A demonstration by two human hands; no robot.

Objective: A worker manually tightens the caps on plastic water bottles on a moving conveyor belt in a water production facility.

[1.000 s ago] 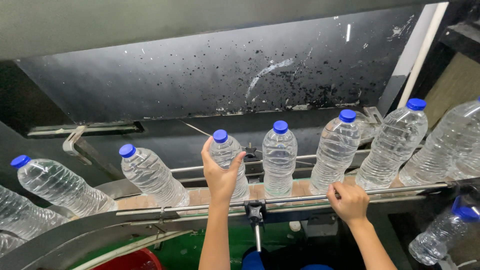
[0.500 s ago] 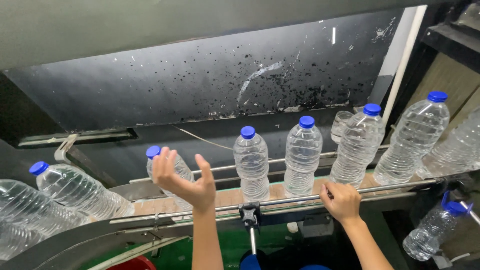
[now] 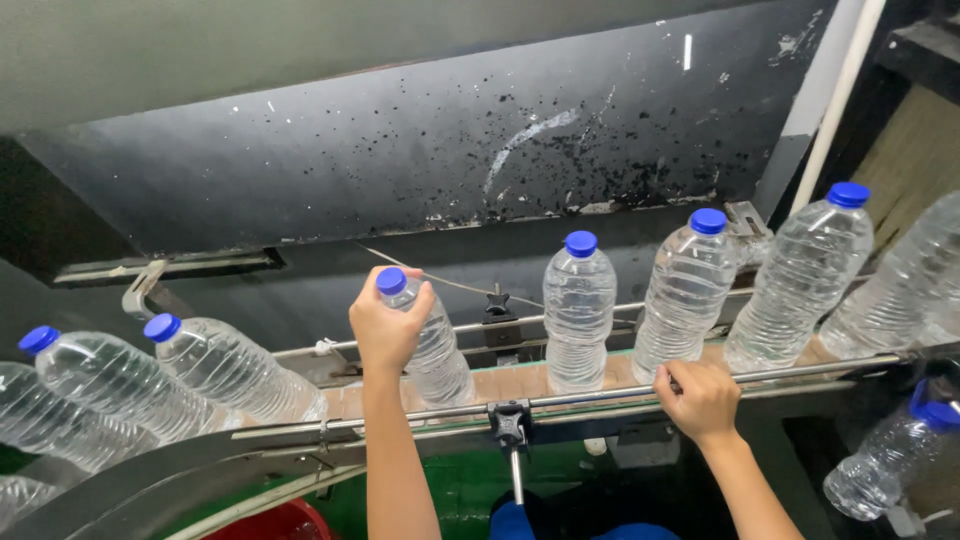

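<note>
Bottle [image 3: 428, 335] with blue cap, clear, stands on the conveyor [image 3: 500, 382] left of centre, tilted a little to the left. Our left hand [image 3: 388, 325] wraps its neck and shoulder just under the cap; fingers closed round it, thumb on the near side, so the bottle sits inside the grip, not beside it.

Our right hand [image 3: 703, 398] rests on the near rail [image 3: 600, 397], fingers curled over the bar, holding nothing else. It lies just in front of the second bottle [image 3: 685, 295] to its right of centre.

Between the two hands stands one upright bottle [image 3: 578, 310], apart from both. Further right, another bottle [image 3: 800, 275] leans right. At far left, two bottles [image 3: 225, 370] lie tipped over on the curve of the belt, caps pointing left.

Judgement on handling: grip high on the neck gives little control of the base; we would keep the hold firm but light, since thin plastic will dent, and set the base flat on the belt between the rails before letting go, clear of the neighbour to the right.

Behind: dark spattered back panel [image 3: 450, 150]. A loose bottle [image 3: 890, 460] lies below the line at near right.
</note>
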